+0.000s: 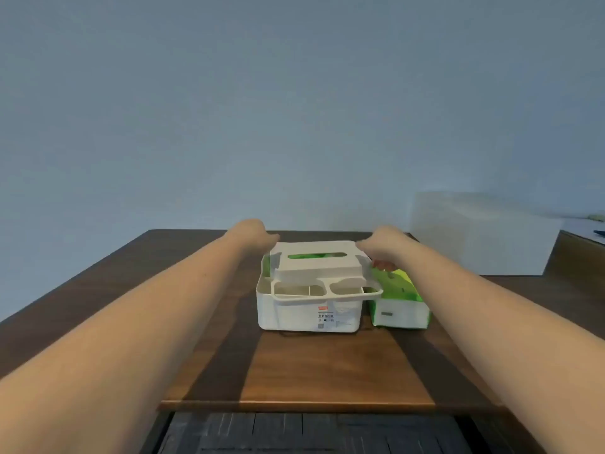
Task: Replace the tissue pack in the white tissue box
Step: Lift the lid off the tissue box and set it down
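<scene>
The white tissue box [307,312] stands in the middle of the wooden table [327,365], with small open compartments along its front. Its white lid [317,262] sits tilted and slightly raised on top; green shows through the lid's slot. My left hand [253,235] grips the lid's far left corner. My right hand [379,247] grips its right end. A green and white tissue pack [399,299] lies on the table, touching the box's right side.
A pale wall rises behind the table. A white block [481,234] stands at the back right, beside another wooden surface [579,253]. A dark slatted floor [311,434] lies below the table's front edge.
</scene>
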`<act>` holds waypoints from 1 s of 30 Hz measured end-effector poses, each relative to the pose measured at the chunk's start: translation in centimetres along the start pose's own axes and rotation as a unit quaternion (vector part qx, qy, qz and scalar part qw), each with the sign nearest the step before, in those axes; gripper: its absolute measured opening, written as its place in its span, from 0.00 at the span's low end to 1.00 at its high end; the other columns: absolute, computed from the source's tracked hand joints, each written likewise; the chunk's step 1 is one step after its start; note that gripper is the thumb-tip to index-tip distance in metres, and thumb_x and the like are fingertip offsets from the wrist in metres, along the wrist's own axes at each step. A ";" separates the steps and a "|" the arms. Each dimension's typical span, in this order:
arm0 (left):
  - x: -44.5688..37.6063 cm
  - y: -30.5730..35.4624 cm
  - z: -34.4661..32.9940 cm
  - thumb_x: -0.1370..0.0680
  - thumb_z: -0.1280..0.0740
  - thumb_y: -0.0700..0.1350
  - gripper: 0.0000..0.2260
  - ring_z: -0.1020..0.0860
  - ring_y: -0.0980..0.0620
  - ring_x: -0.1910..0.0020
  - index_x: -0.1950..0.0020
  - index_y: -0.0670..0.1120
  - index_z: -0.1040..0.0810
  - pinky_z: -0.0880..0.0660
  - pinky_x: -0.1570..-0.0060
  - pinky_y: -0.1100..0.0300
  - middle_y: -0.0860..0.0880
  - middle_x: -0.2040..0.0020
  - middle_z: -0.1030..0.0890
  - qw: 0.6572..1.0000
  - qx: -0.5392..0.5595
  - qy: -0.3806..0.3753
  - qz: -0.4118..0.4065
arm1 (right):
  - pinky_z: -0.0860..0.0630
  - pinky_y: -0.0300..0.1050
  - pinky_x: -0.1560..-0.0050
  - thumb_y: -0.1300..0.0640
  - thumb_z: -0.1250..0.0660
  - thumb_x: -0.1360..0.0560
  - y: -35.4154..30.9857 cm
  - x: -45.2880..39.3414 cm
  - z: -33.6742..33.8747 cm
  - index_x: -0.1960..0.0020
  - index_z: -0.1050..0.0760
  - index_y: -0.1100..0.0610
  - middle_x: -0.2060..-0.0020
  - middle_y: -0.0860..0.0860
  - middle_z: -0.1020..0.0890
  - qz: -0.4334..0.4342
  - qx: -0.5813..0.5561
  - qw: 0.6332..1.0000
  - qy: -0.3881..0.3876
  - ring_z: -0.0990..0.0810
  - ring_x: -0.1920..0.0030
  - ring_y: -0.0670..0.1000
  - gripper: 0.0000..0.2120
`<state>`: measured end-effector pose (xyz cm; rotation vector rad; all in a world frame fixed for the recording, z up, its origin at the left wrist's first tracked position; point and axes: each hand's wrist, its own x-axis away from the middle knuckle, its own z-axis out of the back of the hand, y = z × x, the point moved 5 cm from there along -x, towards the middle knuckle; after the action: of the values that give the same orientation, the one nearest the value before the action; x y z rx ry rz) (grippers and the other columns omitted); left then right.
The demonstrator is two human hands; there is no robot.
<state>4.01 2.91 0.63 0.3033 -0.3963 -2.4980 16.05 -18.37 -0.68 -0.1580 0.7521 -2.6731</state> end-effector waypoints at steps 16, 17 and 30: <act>-0.6 -2.3 -0.8 0.27 0.39 0.40 0.07 0.27 0.43 0.61 0.66 0.42 0.29 0.33 0.66 0.59 0.46 0.68 0.26 0.993 0.110 -0.002 0.036 | 0.36 0.39 0.72 0.68 0.42 0.31 -1.1 0.1 -0.9 0.68 0.29 0.62 0.73 0.56 0.29 -0.026 -0.007 0.999 0.022 0.33 0.74 0.53 0.09; -0.8 -2.7 -0.2 0.28 0.40 0.39 0.09 0.26 0.43 0.63 0.68 0.43 0.30 0.32 0.64 0.59 0.46 0.69 0.26 0.992 0.120 0.010 0.042 | 0.35 0.40 0.70 0.67 0.42 0.30 -1.7 0.0 -1.0 0.69 0.31 0.62 0.72 0.56 0.28 -0.017 -0.024 0.999 0.032 0.31 0.72 0.54 0.09; -1.8 -13.5 4.7 0.34 0.38 0.35 0.09 0.28 0.43 0.66 0.74 0.43 0.32 0.29 0.62 0.55 0.41 0.68 0.26 0.973 0.181 0.081 0.121 | 0.35 0.39 0.71 0.65 0.39 0.31 -13.7 -0.9 -4.5 0.70 0.30 0.59 0.72 0.55 0.28 0.082 0.020 0.996 0.017 0.28 0.69 0.55 0.10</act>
<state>-2.94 15.52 0.59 0.5630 -0.7748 -2.1372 11.77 -4.96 2.68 -0.0390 0.6895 -2.5375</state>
